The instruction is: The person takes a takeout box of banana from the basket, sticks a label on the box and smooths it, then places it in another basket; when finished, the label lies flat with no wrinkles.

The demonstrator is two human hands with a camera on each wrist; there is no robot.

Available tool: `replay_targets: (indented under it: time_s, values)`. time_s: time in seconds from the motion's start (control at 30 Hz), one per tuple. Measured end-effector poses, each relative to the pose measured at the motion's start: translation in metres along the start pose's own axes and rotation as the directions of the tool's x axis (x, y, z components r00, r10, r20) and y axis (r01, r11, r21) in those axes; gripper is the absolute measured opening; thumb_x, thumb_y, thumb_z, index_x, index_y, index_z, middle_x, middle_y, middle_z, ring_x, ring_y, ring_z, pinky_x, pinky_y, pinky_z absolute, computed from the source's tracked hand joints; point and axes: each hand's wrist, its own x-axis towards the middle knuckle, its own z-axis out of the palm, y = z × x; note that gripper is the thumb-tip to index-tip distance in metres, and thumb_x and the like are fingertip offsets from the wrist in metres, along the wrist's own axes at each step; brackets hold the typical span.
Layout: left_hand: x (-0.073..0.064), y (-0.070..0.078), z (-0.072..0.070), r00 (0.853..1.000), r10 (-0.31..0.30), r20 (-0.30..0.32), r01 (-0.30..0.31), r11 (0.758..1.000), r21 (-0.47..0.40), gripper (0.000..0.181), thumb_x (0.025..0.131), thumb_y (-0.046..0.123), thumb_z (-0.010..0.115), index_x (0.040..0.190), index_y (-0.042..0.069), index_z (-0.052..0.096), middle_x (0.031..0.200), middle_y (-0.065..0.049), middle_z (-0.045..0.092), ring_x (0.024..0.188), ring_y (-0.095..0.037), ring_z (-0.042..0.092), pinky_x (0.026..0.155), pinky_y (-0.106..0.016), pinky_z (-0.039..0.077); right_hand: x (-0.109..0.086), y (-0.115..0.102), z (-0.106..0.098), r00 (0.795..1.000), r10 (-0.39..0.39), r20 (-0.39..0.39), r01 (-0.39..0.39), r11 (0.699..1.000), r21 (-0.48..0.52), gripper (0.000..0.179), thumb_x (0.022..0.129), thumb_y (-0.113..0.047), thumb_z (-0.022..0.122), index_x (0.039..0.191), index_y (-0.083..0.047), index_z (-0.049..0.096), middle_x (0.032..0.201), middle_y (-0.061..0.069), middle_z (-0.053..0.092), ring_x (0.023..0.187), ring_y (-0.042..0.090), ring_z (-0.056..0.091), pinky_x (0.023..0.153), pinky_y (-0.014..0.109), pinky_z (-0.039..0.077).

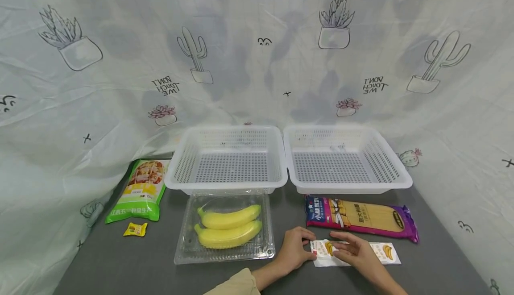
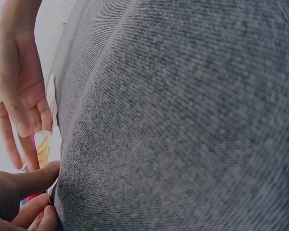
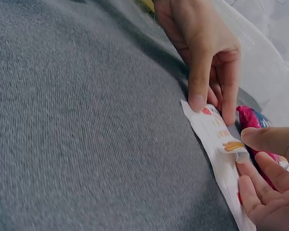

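Observation:
A white strip of banana-print stickers (image 1: pixel 383 252) lies along the front of the table. My left hand (image 1: pixel 292 250) pinches its left end, the thumb at the near edge and curled fingers opposite. In the right wrist view, one sticker (image 3: pixel 233 146) curls up from the strip. My right hand (image 1: pixel 357 255) is over the strip, its fingers spread and fingertips right at the lifted sticker. Just behind the hands lies a purple pack of pasta (image 1: pixel 361 217). Left of my left hand stands a clear plastic box (image 1: pixel 184 246) with two bananas (image 1: pixel 230 228) in it.
Two white perforated baskets (image 1: pixel 225 185) (image 1: pixel 353 185) stand side by side at the back. A green food bag (image 1: pixel 140 192) and a small yellow wrapped sweet (image 1: pixel 135 229) lie at the left. A printed white curtain (image 1: pixel 249 85) surrounds the dark table (image 1: pixel 120 268).

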Motion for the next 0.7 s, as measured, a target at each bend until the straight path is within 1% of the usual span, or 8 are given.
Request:
replay_targets:
  time_s: [0.1, 0.2, 0.37, 0.47, 0.53, 0.6, 0.63, 0.7]
  values:
    - [0.001, 0.001, 0.0, 1.0, 0.014, -0.008, -0.014, 1.0, 0.012, 0.035, 0.058, -0.01, 0.084, 0.09, -0.006, 0.073, 0.097, -0.008, 0.067, 0.096, -0.011, 0.061, 0.077, -0.015, 0.051, 0.001, -0.003, 0.004, 1.0, 0.014, -0.019, -0.015, 1.0, -0.006, 0.051, 0.09, -0.003, 0.065, 0.129, 0.021, 0.042, 0.13, 0.043, 0.042, 0.1, 0.001, 0.062, 0.079, 0.025, 0.054]
    - [0.001, 0.001, 0.0, 1.0, 0.013, -0.007, -0.013, 1.0, 0.01, 0.035, 0.058, -0.011, 0.084, 0.091, -0.006, 0.073, 0.098, -0.008, 0.067, 0.096, -0.012, 0.061, 0.078, -0.015, 0.051, 0.001, -0.005, 0.008, 0.997, 0.012, -0.075, -0.017, 0.997, -0.075, 0.047, 0.087, -0.004, 0.069, 0.125, 0.016, 0.05, 0.124, 0.033, 0.053, 0.095, 0.006, 0.062, 0.076, 0.024, 0.053]
    - [0.001, 0.002, 0.001, 1.0, 0.008, 0.0, -0.008, 1.0, 0.006, 0.036, 0.058, -0.01, 0.084, 0.092, -0.006, 0.073, 0.099, -0.009, 0.067, 0.097, -0.013, 0.061, 0.078, -0.014, 0.05, -0.002, -0.003, 0.007, 0.996, 0.021, -0.089, -0.037, 0.984, -0.174, 0.035, 0.088, -0.005, 0.068, 0.117, 0.013, 0.058, 0.101, 0.011, 0.065, 0.078, 0.006, 0.058, 0.064, 0.023, 0.048]
    - [0.001, 0.002, 0.001, 1.0, 0.012, -0.001, -0.012, 1.0, 0.014, 0.035, 0.059, -0.01, 0.084, 0.092, -0.007, 0.073, 0.099, -0.009, 0.067, 0.097, -0.014, 0.062, 0.078, -0.014, 0.05, -0.004, -0.001, 0.01, 0.996, 0.01, -0.092, -0.035, 0.96, -0.277, 0.027, 0.089, -0.007, 0.066, 0.111, 0.008, 0.064, 0.09, 0.005, 0.065, 0.07, 0.002, 0.054, 0.058, 0.023, 0.046]
    - [0.001, 0.001, 0.001, 1.0, 0.016, -0.007, -0.016, 1.0, 0.026, 0.034, 0.059, -0.01, 0.084, 0.091, -0.006, 0.073, 0.098, -0.009, 0.067, 0.096, -0.014, 0.062, 0.078, -0.014, 0.05, -0.004, 0.0, 0.016, 0.988, -0.053, -0.146, -0.004, 0.93, -0.368, 0.019, 0.087, -0.004, 0.068, 0.105, 0.001, 0.069, 0.087, 0.002, 0.066, 0.069, 0.0, 0.053, 0.058, 0.021, 0.047]
    - [0.001, 0.0, 0.001, 1.0, 0.011, -0.009, -0.011, 0.999, 0.033, 0.033, 0.06, -0.01, 0.084, 0.092, -0.006, 0.073, 0.098, -0.009, 0.067, 0.096, -0.013, 0.062, 0.077, -0.013, 0.05, -0.005, 0.0, 0.023, 0.964, -0.192, -0.183, 0.087, 0.88, -0.467, 0.018, 0.082, 0.0, 0.072, 0.099, -0.007, 0.072, 0.087, -0.002, 0.067, 0.071, -0.002, 0.055, 0.058, 0.019, 0.049]
    - [0.001, -0.001, 0.001, 1.0, 0.016, -0.009, -0.015, 0.999, 0.046, 0.033, 0.061, -0.009, 0.084, 0.092, -0.006, 0.073, 0.098, -0.009, 0.067, 0.096, -0.013, 0.062, 0.077, -0.013, 0.05, -0.005, 0.0, 0.026, 0.941, -0.286, -0.182, 0.159, 0.847, -0.508, 0.021, 0.079, 0.002, 0.074, 0.097, -0.009, 0.072, 0.088, -0.003, 0.067, 0.072, -0.001, 0.057, 0.059, 0.018, 0.05]
    - [0.001, -0.002, 0.001, 1.0, 0.015, -0.011, -0.015, 0.998, 0.058, 0.032, 0.062, -0.007, 0.084, 0.092, -0.005, 0.073, 0.098, -0.008, 0.067, 0.095, -0.011, 0.062, 0.077, -0.013, 0.05, -0.005, 0.0, 0.031, 0.868, -0.484, -0.113, 0.344, 0.749, -0.567, 0.023, 0.077, 0.004, 0.075, 0.096, -0.009, 0.072, 0.091, -0.002, 0.066, 0.075, 0.003, 0.06, 0.061, 0.015, 0.051]
